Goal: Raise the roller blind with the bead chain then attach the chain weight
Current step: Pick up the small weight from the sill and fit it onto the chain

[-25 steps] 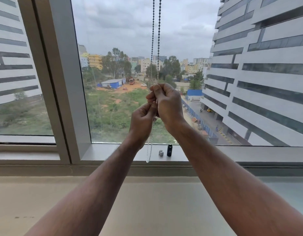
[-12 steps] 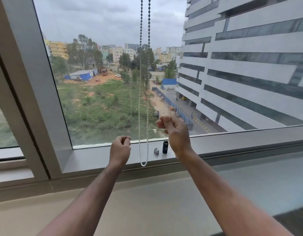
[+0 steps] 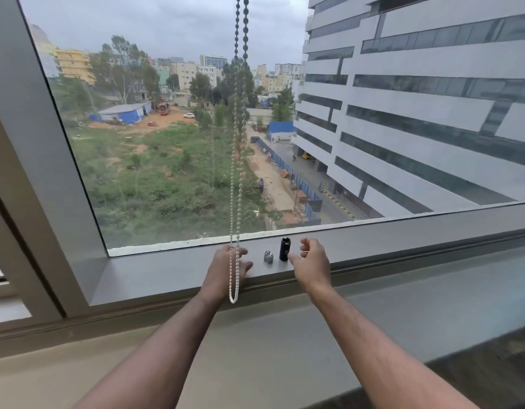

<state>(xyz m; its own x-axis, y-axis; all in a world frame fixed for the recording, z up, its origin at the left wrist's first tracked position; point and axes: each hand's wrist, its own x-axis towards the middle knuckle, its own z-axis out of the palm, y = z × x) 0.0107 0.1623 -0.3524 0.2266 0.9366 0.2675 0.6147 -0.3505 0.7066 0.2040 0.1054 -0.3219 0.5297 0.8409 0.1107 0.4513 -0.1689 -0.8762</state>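
The bead chain (image 3: 237,178) hangs free in a long loop in front of the window, its bottom end just below the sill edge. A black cylindrical weight (image 3: 284,249) stands upright on the grey window sill (image 3: 167,270), with a small silver piece (image 3: 268,257) just left of it. My left hand (image 3: 226,271) lies on the sill behind the chain loop, fingers spread and holding nothing. My right hand (image 3: 310,262) hovers just right of the black weight, fingers apart, fingertips very near it. No blind fabric shows in the frame.
The glass pane (image 3: 196,143) rises directly behind the sill, and a thick grey window frame post (image 3: 40,160) slants up on the left. A beige ledge (image 3: 270,349) lies below the sill under my forearms.
Both hands let go of the chain and dropped from chest height to the sill. The chain now hangs loose. My view tilted down and closer to the sill.
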